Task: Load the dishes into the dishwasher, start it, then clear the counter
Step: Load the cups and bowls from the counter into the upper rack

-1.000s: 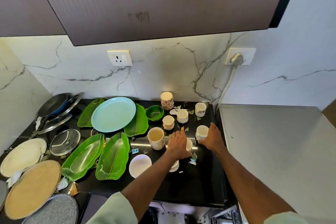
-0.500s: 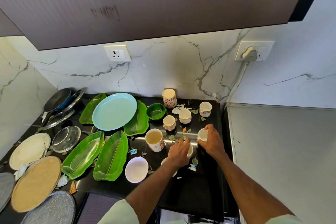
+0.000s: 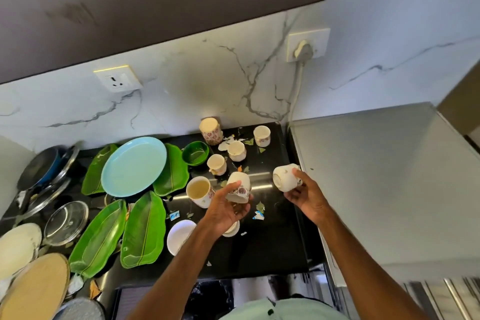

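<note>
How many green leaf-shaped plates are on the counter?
4 leaf plates: two side by side in front, one left of the blue plate, one right of it. More may hide underneath.

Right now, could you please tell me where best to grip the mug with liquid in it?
Probably round its side wall from the near side, kept level: the mug stands upright with yellowish liquid inside, no handle shows, and a green leaf plate crowds its left.

Bright, even daylight; a pale glare streak crosses the black counter (image 3: 272,241) toward its back edge (straight lines bow, wide-angle); the view's bottom-right corner is motion-blurred.
</note>
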{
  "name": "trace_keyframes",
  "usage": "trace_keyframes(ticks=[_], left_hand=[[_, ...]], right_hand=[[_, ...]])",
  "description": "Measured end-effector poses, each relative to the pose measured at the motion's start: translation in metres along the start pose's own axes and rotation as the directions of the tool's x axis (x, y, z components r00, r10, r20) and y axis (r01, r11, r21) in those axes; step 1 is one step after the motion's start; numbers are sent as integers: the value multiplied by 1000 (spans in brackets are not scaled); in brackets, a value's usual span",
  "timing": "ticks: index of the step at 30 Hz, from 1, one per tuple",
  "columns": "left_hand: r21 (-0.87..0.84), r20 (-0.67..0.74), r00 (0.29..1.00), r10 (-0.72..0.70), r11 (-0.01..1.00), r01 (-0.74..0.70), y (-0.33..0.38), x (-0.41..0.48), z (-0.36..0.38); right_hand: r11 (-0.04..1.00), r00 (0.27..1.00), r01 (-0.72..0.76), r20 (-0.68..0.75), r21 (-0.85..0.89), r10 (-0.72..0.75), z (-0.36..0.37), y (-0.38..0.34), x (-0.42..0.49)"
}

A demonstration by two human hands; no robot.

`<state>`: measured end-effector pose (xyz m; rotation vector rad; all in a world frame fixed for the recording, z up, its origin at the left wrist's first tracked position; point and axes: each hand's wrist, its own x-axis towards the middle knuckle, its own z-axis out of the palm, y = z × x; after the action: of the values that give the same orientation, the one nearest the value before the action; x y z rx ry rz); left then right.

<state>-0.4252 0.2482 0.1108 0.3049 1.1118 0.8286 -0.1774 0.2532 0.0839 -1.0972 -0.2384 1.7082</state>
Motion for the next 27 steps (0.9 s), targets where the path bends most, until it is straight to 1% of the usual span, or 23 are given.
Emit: trace_keyframes(ticks=[2, 4, 5, 7, 8, 10, 12, 14, 17, 20, 23, 25, 27], left_hand=[[25, 77, 996, -54, 998, 53, -10, -12, 7], [90, 152, 985, -78, 994, 65, -22, -22, 20], [133, 189, 979, -77, 990, 52, -27, -26, 26], [233, 257, 961, -101, 972, 40, -41, -34, 38], [275, 290, 948, -135, 960, 53, -50, -39, 43], [318, 335, 921, -198, 944, 87, -69, -46, 50], [368, 355, 900, -254, 923, 116, -92, -49, 59], [415, 331, 888, -319, 894, 166, -118, -52, 71], [462, 264, 891, -370, 859, 220, -159, -62, 90], [566, 224, 905, -361, 804, 181, -196, -73, 108], [653, 199, 909, -365, 741, 154, -231, -82, 131], [711, 175, 914, -367, 689, 141, -252, -83, 146], [784, 158, 928, -338, 614, 90, -276, -81, 158]], right_hand=[[989, 1000, -18, 9, 150, 17, -13, 7, -21], [974, 1000, -11, 23, 225, 6, -27, 15, -43], [972, 1000, -12, 18, 234, 7, -35, 20, -53], [982, 1000, -9, -27, 189, 15, -53, 30, -78], [988, 998, -4, -55, 155, 13, -60, 35, -92], [995, 989, 7, -149, 97, 8, -76, 50, -119], [995, 966, 24, -258, 95, 1, -95, 66, -148], [987, 955, 36, -296, 158, 13, -114, 81, -179], [944, 966, 58, -258, 326, 30, -144, 95, -226], [879, 962, 91, -270, 468, 44, -176, 108, -253], [850, 928, 112, -360, 515, 96, -211, 120, -267], [831, 918, 110, -376, 545, 124, -230, 122, -272], [817, 911, 117, -388, 564, 137, -250, 120, -277]])
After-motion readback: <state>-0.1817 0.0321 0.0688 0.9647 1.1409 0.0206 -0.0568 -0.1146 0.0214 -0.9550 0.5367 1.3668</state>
